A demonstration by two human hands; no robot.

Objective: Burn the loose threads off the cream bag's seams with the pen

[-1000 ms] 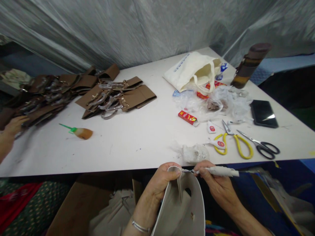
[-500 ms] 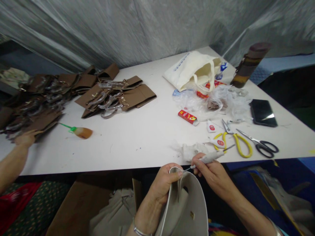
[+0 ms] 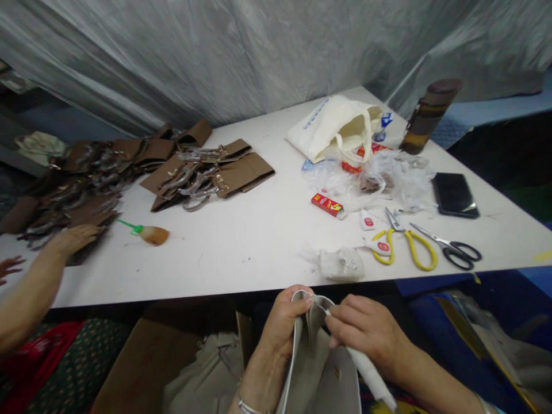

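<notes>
Nearest, below the table edge, the left hand (image 3: 282, 322) pinches the top rim of one pale grey leather piece (image 3: 321, 368), fingers clamped on it. The right hand (image 3: 366, 330) is closed around one white-wrapped tool (image 3: 371, 376), its tip at that rim. On the white table (image 3: 241, 253) lie one crumpled rag (image 3: 342, 263), two scissors, yellow (image 3: 407, 247) and black (image 3: 452, 250), and perhaps three small glue tubes. Far left, a co-worker's hand (image 3: 75, 237) rests on brown bag pieces (image 3: 86, 184).
</notes>
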